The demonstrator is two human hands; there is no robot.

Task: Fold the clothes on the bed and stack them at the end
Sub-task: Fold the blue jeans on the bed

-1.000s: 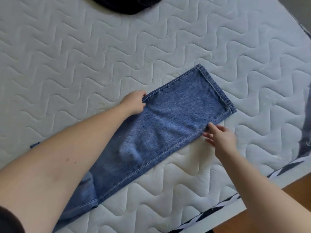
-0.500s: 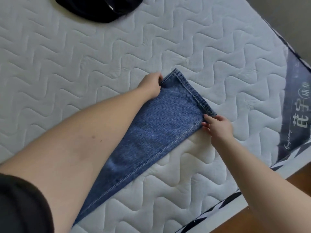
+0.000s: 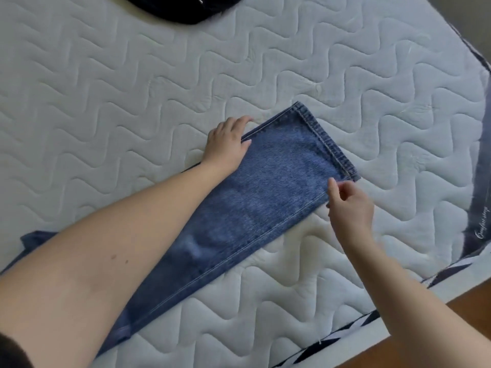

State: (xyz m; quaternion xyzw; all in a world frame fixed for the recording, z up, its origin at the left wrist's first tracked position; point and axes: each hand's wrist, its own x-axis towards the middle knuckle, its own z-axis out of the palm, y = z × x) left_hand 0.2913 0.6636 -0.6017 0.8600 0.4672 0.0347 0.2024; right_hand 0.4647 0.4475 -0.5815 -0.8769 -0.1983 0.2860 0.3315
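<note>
I see a white quilted mattress (image 3: pixel 132 102) with a wavy stitched pattern filling most of the view, its near right edge trimmed with a dark and white striped band above a strip of brown floor (image 3: pixel 451 328). A pair of blue jeans (image 3: pixel 265 203) lies flat on the mattress, the legs stacked together and running diagonally from the near left edge toward the middle, with the hem end nearest the centre. The left hand (image 3: pixel 225 147) rests at the far side seam of the leg, thumb on top of the denim, fingers curled at the edge. The right hand (image 3: pixel 348 205) pinches the near seam just beside the hem, thumb and fingers clamped together on the fabric. A dark garment (image 3: pixel 180 9) sits at the far edge of the mattress, partly cut off.
</note>
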